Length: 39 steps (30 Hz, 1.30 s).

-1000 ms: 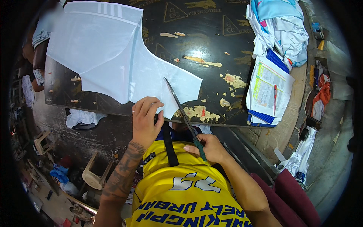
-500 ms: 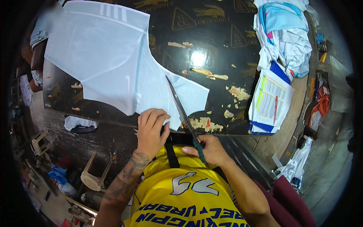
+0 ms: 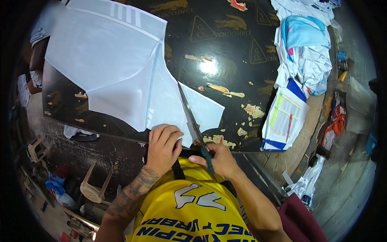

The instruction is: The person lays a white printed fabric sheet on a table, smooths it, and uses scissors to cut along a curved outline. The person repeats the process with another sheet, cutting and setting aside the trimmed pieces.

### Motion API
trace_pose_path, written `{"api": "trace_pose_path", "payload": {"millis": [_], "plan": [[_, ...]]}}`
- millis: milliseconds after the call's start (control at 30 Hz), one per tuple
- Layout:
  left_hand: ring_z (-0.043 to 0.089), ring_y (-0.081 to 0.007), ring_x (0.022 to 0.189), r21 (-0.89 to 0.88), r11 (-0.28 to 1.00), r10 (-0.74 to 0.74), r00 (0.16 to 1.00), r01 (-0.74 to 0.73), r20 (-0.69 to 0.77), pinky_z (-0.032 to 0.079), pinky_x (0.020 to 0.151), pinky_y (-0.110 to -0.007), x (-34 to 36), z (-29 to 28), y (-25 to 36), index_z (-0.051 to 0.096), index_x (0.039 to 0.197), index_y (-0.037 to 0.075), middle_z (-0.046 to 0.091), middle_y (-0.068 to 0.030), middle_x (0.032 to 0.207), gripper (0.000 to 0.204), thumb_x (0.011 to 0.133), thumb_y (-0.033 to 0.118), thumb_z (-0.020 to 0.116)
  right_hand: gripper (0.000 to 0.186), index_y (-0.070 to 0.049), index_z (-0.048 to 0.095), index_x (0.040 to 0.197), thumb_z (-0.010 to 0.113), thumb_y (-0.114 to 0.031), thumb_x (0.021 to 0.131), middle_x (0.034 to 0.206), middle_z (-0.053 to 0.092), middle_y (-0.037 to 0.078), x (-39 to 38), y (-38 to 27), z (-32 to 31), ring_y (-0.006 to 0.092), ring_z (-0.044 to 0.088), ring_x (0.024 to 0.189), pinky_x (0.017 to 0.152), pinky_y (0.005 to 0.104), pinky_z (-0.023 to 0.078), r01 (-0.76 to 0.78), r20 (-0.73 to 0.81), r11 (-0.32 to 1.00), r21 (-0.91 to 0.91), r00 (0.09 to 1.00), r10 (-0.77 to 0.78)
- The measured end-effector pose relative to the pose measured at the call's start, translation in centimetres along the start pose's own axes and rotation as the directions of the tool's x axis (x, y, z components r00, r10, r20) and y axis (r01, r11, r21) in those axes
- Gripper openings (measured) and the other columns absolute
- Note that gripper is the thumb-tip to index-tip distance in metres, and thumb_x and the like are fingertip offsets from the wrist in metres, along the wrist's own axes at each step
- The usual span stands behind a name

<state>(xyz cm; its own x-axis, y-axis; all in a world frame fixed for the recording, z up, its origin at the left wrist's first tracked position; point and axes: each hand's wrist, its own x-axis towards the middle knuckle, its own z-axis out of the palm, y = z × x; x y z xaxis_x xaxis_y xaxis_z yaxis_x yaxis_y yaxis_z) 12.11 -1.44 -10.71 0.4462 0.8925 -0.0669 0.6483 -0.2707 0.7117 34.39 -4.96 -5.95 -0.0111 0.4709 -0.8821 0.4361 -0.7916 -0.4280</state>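
Note:
A white garment piece (image 3: 117, 66) with pale stripes at its far end lies spread over the black table, its near edge by the front of the tabletop. The fingers of my left hand (image 3: 163, 147) are curled on that near edge, thumb against forefinger, gripping the fabric. Long scissors (image 3: 190, 113) lie across the narrower right part of the piece, blades pointing away and slightly left. Around their green-wrapped handle my right hand (image 3: 219, 161) is closed. How far apart the blades are is hard to see, and the lower blade is largely hidden.
The black table (image 3: 225, 44) has several worn, peeling patches. Along its right side lie a heap of white and light-blue clothes (image 3: 306, 48) and printed papers with a red pen (image 3: 289, 127). A plastic stool (image 3: 96, 183) stands on the floor to the left.
The whole view has shifted slightly, with the table's front edge lower in the picture. The scissors' handle sits a little further left and closer to the fabric. Both hands keep their holds.

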Motion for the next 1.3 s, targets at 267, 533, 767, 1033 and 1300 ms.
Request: {"api": "trace_pose_path", "payload": {"millis": [267,533,767,1033,1300], "plan": [[0.040,-0.0299,0.146,0.244,0.970,-0.007,1.000,0.002,0.020,0.027,0.117,-0.054,2.8,1.6,4.4,0.050,0.159,0.010,0.047,-0.0082,0.161,0.073,0.091,0.023,0.071,0.044,-0.002,0.073,0.097,0.088,-0.043,0.092,0.079,0.057,-0.004,-5.0,3.8,-11.7,0.0093,0.051,0.077,0.066,0.0297,0.042,0.112,0.110,0.993,0.032,0.987,-0.115],[0.039,-0.0288,0.145,0.411,0.903,0.069,0.987,-0.123,0.142,0.025,0.117,-0.055,1.2,3.3,5.1,0.051,0.159,0.012,0.043,-0.0064,0.167,0.074,0.091,0.033,0.072,0.056,-0.003,0.076,0.095,0.086,-0.057,0.088,0.068,0.057,0.004,-2.5,6.5,-18.3,0.0149,0.054,0.068,0.063,0.0347,0.043,0.197,0.163,0.883,-0.426,0.977,-0.140],[0.041,-0.0295,0.144,0.384,0.914,0.099,0.990,-0.130,0.100,0.028,0.115,-0.055,1.1,3.4,5.2,0.054,0.155,0.011,0.045,-0.0064,0.164,0.068,0.092,0.028,0.072,0.068,-0.001,0.079,0.098,0.086,-0.067,0.082,0.069,0.068,0.012,1.1,3.6,-15.2,0.0223,0.065,0.067,0.065,0.0397,0.050,0.208,0.145,0.829,-0.519,0.977,-0.154],[0.049,-0.0327,0.140,0.168,0.986,0.026,0.992,-0.004,-0.127,0.034,0.117,-0.056,3.2,-0.5,3.2,0.059,0.146,0.010,0.056,-0.0100,0.148,0.057,0.091,0.019,0.072,0.060,0.000,0.077,0.099,0.087,-0.058,0.087,0.070,0.064,0.009,-0.4,4.3,-14.6,0.0187,0.060,0.067,0.064,0.0369,0.047,0.198,0.047,0.906,-0.374,0.980,-0.195],[0.053,-0.0347,0.122,0.339,0.903,-0.148,0.933,0.262,-0.328,0.037,0.107,-0.053,6.8,-11.6,-11.3,0.068,0.113,0.012,0.061,-0.0096,0.123,0.030,0.088,0.022,0.080,0.052,-0.003,0.077,0.118,0.089,-0.045,0.090,0.074,0.062,0.003,-4.5,3.5,-10.1,0.0135,0.056,0.072,0.067,0.0333,0.048,0.193,0.038,0.966,-0.169,0.981,-0.190]]}}
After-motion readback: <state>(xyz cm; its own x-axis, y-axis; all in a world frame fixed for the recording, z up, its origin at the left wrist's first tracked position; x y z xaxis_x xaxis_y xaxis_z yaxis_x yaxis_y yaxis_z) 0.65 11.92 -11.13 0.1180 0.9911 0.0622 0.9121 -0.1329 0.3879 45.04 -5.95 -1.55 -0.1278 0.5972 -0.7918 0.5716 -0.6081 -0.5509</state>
